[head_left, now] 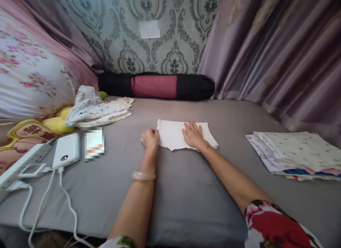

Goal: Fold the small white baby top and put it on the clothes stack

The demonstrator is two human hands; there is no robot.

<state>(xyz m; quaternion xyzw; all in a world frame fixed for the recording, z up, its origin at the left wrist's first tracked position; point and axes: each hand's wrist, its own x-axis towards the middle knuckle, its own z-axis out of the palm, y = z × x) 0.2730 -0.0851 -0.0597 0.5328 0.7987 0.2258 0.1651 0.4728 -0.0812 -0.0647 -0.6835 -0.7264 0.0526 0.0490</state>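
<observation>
A folded white cloth garment [170, 136] lies on the grey sheet in front of me, its lower edge uneven. My right hand [193, 135] rests flat on its right half with the fingers spread. At the garment's left edge, my left hand [150, 138] has its fingers curled closed, pinching the fabric there. A pale bangle [143, 175] circles my left wrist. The exact kind of garment cannot be made out.
A stack of folded patterned cloths [295, 150] lies to the right. On the left are a crumpled patterned cloth [98, 111], a white power bank [66, 150], a power strip [26, 164] and cables. A black and pink roll [154, 85] lies along the wall.
</observation>
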